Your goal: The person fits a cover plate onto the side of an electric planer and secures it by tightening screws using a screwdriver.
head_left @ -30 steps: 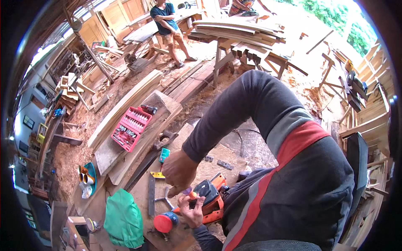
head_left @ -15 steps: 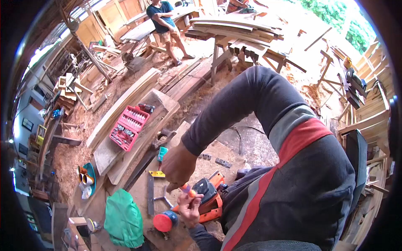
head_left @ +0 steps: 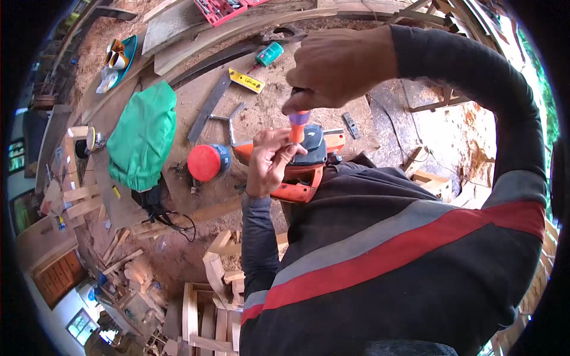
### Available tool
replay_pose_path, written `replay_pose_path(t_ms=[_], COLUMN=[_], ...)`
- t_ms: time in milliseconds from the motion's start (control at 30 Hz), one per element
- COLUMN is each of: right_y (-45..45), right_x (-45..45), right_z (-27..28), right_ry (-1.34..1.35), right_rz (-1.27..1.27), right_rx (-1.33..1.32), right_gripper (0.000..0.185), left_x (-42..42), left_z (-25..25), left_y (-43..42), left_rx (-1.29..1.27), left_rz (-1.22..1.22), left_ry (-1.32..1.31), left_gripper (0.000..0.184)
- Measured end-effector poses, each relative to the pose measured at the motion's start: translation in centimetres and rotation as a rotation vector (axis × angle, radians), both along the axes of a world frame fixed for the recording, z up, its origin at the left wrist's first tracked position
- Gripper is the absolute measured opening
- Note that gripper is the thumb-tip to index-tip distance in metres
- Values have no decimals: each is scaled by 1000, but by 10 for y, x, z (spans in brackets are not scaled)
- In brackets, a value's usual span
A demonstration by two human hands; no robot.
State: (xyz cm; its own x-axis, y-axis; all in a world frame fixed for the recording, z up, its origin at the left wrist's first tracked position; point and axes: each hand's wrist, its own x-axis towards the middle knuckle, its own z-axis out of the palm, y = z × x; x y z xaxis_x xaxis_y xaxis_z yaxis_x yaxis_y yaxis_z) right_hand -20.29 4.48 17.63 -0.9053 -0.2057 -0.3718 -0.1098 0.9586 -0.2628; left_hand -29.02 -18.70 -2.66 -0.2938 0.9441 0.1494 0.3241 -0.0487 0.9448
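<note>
My right hand (head_left: pixel 338 68) is closed around the upper end of a screwdriver-like tool with an orange and purple handle (head_left: pixel 298 126). Just below it, my left hand (head_left: pixel 271 157) pinches the tool's orange lower part with thumb and fingers. Both hands are over an orange and black power tool (head_left: pixel 303 178) lying on the workbench (head_left: pixel 261 110). To its left lies a red-capped blue container (head_left: pixel 205 162). Behind are a square with a yellow stock (head_left: pixel 246 80), a metal Y-shaped wrench (head_left: pixel 228 120) and a teal-handled screwdriver (head_left: pixel 269 54). The tool's tip is hidden.
A green cloth bag (head_left: pixel 144 133) stands on the left. Beyond it, a teal tray (head_left: pixel 123 59) holds cups. A red socket set (head_left: pixel 221 8) rests on planks at the top edge. Wooden frames (head_left: pixel 205 308) stand below left. A small metal block (head_left: pixel 351 126) lies right of the power tool.
The view has swung down and left, so the bench appears higher and larger. The person in the background has left the view. Both hands are still at the orange and purple tool.
</note>
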Motion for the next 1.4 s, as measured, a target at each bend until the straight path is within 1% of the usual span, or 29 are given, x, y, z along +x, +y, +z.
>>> replay_pose_path(t_ms=[67, 100, 200, 267, 300, 367, 400, 467, 500, 533, 600, 667, 700, 733, 767, 800, 833, 867, 900, 933, 1000, 1067, 1100, 1133, 1200, 1233, 1267, 1333, 1400], right_y=[4, 0, -6, 2, 6, 14, 10, 2, 1, -1, -6, -12, -15, -19, -23, -29, -33, -28, -13, -12, -24, -26, -14, -10, -7, -6, -6, -9, -13], right_x=[0, -2, 0, 6, 5, 0, -2, -5, -8, -11, -25, -33, -35, -37, -41, -46, -52, -50, -43, -44, -28, -27, -22, -21, -24, -29, -34, -46, -56], right_z=[-11, -6, 2, -15, -25, -39, -38, -38, -41, -44, -47, -45, -41, -38, -36, -33, -31, -42, -66, -65, -49, -27, -39, -36, -32, -32, -32, -34, -34], right_ry=[70, 94, -22, 203, 200, 423, 422, 359, 450, 435, 515, 469, 341, 213, 203, -164, -514, -515, -349, -176, -164, -182, -25, -33, 165, 195, 183, 191, 110], right_rz=[106, 137, 32, 82, 91, 569, 569, 857, 919, 926, 1036, 1029, 929, 827, 836, 506, 161, 162, 424, 685, 319, 322, 627, 633, 854, 942, 958, 1045, 1029], right_rx=[55, 76, 64, -53, -56, -44, -42, 132, 133, 124, 41, -5, 13, 34, 37, 57, 80, 83, -41, -158, 3, 25, 97, 103, 115, 146, 138, 166, 130], right_gripper=[42, 44, 42, 38, 38, 29, 29, 29, 21, 21, 25, 20, 20, 21, 21, 21, 22, 22, 25, 29, 25, 28, 26, 26, 22, 20, 20, 23, 25], left_x=[3, 5, 6, 4, 2, 1, 1, 1, 1, 1, -3, -4, -2, -1, 1, 1, 0, -2, -3, -3, -4, -10, -18, -17, -9, -6, -3, 2, -1], left_z=[-1, 1, -8, -9, -4, -5, -6, -8, -10, -13, -16, -15, -13, -11, -9, -9, -17, -19, -20, -18, -10, -5, 1, 4, 6, 1, 0, -1, -5], left_y=[1, 2, 2, 2, 3, 4, 4, 4, 3, 1, -4, -6, -6, -5, -5, -4, -4, -5, -5, -2, -2, -1, -3, -4, -16, -21, -25, -29, -29], left_rx=[43, 4, -37, -42, -28, 20, 22, -1, 14, 15, -112, -129, -100, -94, -68, -45, -4, -1, -16, -24, -32, -38, 2, 10, -49, -100, -102, -207, -175], left_rz=[-11, 28, 60, 59, 41, 30, 30, 11, -1, 5, -33, -33, -28, -23, -16, -7, -48, -46, -69, -85, -75, -82, -165, -160, -1, 2, 17, 64, 64], left_ry=[-17, -95, -219, -265, -162, -16, -17, -50, -89, -106, -195, -312, -398, -406, -403, -398, -302, -304, -245, -185, -276, -126, 21, 15, 114, 220, 205, 345, 302], left_gripper=[22, 20, 17, 16, 15, 12, 12, 10, 10, 10, 10, 10, 11, 11, 12, 13, 8, 8, 8, 7, 9, 16, 41, 41, 63, 78, 78, 82, 86])
